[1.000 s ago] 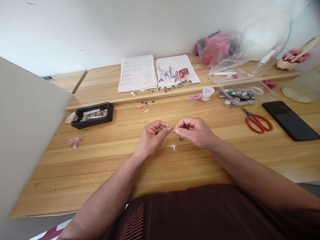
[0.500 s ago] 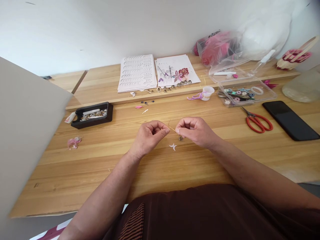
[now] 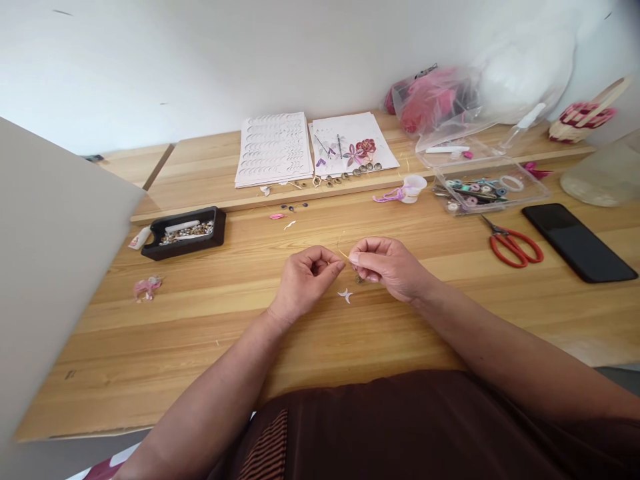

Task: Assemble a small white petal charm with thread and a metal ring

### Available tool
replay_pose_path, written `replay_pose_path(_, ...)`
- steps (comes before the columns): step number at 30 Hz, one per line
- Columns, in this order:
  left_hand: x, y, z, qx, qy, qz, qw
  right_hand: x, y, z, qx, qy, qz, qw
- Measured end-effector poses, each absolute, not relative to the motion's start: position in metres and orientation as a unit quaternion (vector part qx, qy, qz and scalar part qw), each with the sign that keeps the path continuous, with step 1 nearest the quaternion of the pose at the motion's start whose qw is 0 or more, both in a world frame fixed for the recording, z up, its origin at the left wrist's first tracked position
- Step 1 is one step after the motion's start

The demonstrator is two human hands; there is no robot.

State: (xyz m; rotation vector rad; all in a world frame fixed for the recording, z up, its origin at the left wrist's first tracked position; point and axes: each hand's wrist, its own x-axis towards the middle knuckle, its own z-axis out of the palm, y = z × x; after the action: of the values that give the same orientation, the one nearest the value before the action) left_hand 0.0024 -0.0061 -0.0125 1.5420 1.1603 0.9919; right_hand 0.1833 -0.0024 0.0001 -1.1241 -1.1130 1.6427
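Over the middle of the wooden table, my right hand (image 3: 387, 263) pinches a thin golden wire (image 3: 343, 254) between thumb and forefinger. The wire's far end curls upward. My left hand (image 3: 313, 273) is closed in a pinch close by, its fingertips almost at the wire; what it holds, if anything, is too small to make out. Beneath my right fingers shows a small dark metallic piece (image 3: 359, 280), partly hidden. A pale lilac crescent-shaped cutout (image 3: 345, 295) lies on the table just below my hands.
At left stands a black bead box (image 3: 186, 235), with pink scraps (image 3: 147, 288) before it. Paper sheets (image 3: 274, 148) lie on the back ledge. To the right are a small white cup (image 3: 413, 189), a clear plastic box (image 3: 493, 190), red-handled scissors (image 3: 515, 247) and a black phone (image 3: 580, 241).
My left hand has moved slightly right, bringing its fingertips closer to the right hand. My right hand's lower fingers have shifted over the small metallic piece.
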Motion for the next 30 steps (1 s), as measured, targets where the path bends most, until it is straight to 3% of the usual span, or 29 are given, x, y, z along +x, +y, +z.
replay_pose_path(7,0.012,-0.017,-0.013,0.676,0.451,0.460,0.359,0.184,-0.005,-0.007,-0.495,-0.562,0.501,0.433)
replay_pose_path(11,0.009,-0.015,-0.009,0.652,0.464,0.465,0.377,0.187,-0.007,-0.007,-0.499,-0.615,0.442,0.422)
replay_pose_path(26,0.003,-0.006,-0.011,0.647,0.465,0.460,0.392,0.188,-0.004,-0.003,-0.450,-0.507,0.611,0.409)
replay_pose_path(30,-0.004,0.002,-0.016,0.681,0.413,0.402,0.452,0.190,-0.004,0.006,-0.434,-0.524,0.647,0.342)
